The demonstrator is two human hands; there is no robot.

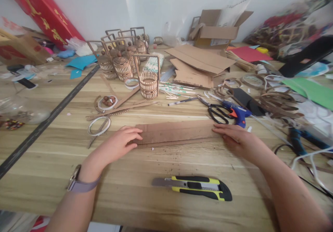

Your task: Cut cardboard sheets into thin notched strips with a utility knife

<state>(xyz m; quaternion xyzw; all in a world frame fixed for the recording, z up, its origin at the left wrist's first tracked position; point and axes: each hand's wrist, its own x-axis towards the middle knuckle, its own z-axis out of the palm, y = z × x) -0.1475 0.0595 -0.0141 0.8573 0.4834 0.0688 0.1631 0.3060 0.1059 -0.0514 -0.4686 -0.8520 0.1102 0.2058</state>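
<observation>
A long brown cardboard strip [177,133] lies crosswise in front of me, low over the wooden table. My left hand [122,142] grips its left end, with the thumb at the lower edge and the fingers on top. At the opposite end, my right hand [234,138] has its fingers over the strip; the thumb is mostly hidden. Nearer to me rests a yellow and black utility knife [199,187], its blade out and pointing left. Black-handled scissors [218,114] and a blue hot glue gun [238,113] lie just beyond my right hand.
Several small stick baskets [122,67] with handles stand at the back, one basket [148,85] nearer. Cardboard sheets [200,60] and an open carton [215,34] are behind. Tape rolls [99,126] lie at left, cables [312,159] at right. A glass jar [23,109] is far left.
</observation>
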